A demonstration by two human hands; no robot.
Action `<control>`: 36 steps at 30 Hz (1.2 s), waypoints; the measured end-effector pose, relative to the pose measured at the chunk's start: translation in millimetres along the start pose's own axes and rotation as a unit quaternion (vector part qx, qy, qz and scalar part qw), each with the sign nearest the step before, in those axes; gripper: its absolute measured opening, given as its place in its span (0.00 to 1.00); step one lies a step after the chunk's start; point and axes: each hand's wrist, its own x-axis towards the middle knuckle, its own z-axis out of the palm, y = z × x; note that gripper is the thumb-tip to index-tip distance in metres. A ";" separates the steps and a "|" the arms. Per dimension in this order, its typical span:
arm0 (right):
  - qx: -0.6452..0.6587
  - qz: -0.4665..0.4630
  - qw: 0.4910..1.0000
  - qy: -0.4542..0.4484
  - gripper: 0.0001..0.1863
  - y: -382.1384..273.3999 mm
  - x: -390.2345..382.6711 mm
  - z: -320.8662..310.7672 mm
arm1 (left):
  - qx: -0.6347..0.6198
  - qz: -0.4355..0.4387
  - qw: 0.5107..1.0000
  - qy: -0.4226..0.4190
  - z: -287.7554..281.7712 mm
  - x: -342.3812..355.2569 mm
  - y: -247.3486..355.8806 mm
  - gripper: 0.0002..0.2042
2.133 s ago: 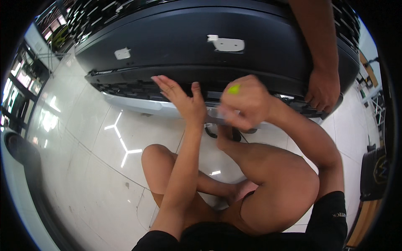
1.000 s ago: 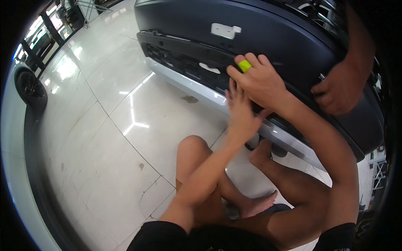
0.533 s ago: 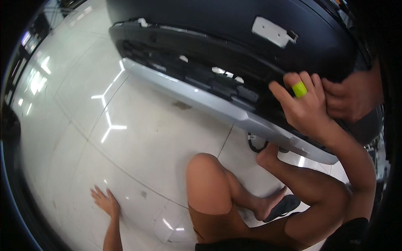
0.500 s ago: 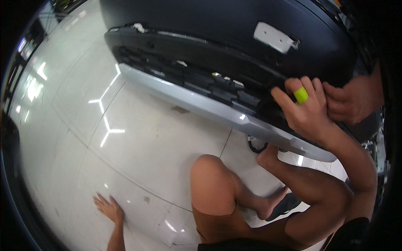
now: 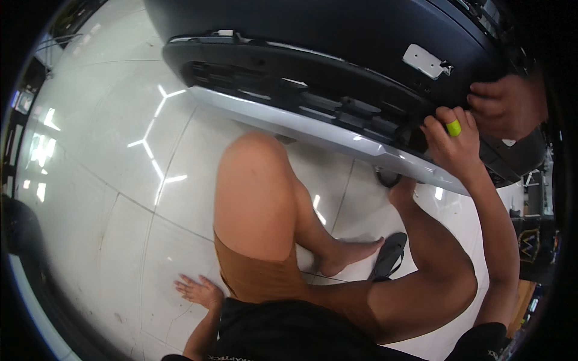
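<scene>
A: From your station, what do you see changed?

B: Compared with one second ago, the left hand (image 5: 201, 292) is no longer at the large dark grey plastic-looking bumper cover (image 5: 289, 30). It rests on the glossy white tiled floor (image 5: 108, 162), fingers spread, near the thigh. I judge that it supports the body, so the work at the cover is left to the right hand (image 5: 453, 144) alone.

A: And does this one grip?

B: I cannot tell. Its fingers bend over the cover's dark lower section, near the right end, and the tips are hidden from me. One finger wears a lime-yellow band (image 5: 453, 128).

A: Which edges should I respect?

B: The long silver lower strip (image 5: 289, 121). The raised left knee (image 5: 257, 171) comes near it; touching or not, I cannot say. On the right it is narrow, because the co-worker's hand (image 5: 509, 107) is just beside. Leftward, the floor stretches widely. A black flip-flop (image 5: 387, 259) lies between left foot (image 5: 349, 253) and right leg (image 5: 436, 237).
</scene>
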 end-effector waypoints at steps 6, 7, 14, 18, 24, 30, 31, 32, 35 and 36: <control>-0.080 0.076 0.983 0.145 0.10 -27.9 20.2 -4.9 | -0.159 -0.031 0.958 -0.236 -32.9 82.1 14.0 0.32; -0.053 0.068 0.983 0.159 0.09 -30.9 25.5 7.4 | -0.382 0.048 0.915 -0.120 -45.8 114.7 17.4 0.30; -0.037 0.038 0.994 0.096 0.09 -2.2 4.1 10.1 | -0.781 -0.033 0.498 -0.376 -215.5 298.4 350.9 0.53; -0.046 0.050 0.995 0.079 0.11 -3.3 2.1 1.7 | -0.824 0.033 0.273 -0.495 -184.7 311.6 416.6 0.49; 0.021 0.064 0.993 0.093 0.14 -16.2 -0.6 3.9 | -0.883 -0.017 0.191 -0.429 -158.8 278.3 450.3 0.35; 0.011 0.056 0.993 0.099 0.14 -19.8 6.9 1.2 | -0.870 -0.028 0.288 -0.399 -183.6 282.8 450.7 0.34; 0.004 0.071 0.994 0.082 0.12 -19.8 7.6 -1.2 | -0.867 -0.027 0.295 -0.400 -186.2 282.6 455.2 0.34; -0.004 0.086 0.994 0.064 0.11 -20.2 8.0 -2.9 | -0.861 -0.046 0.301 -0.406 -188.0 282.4 457.8 0.35; 0.023 0.111 0.993 0.028 0.12 -23.5 21.3 -18.7 | -0.871 -0.021 0.255 -0.419 -188.7 282.9 452.2 0.35; 0.040 0.116 0.992 0.019 0.14 -27.0 27.6 -26.7 | -0.871 -0.024 0.267 -0.412 -190.6 279.7 455.4 0.35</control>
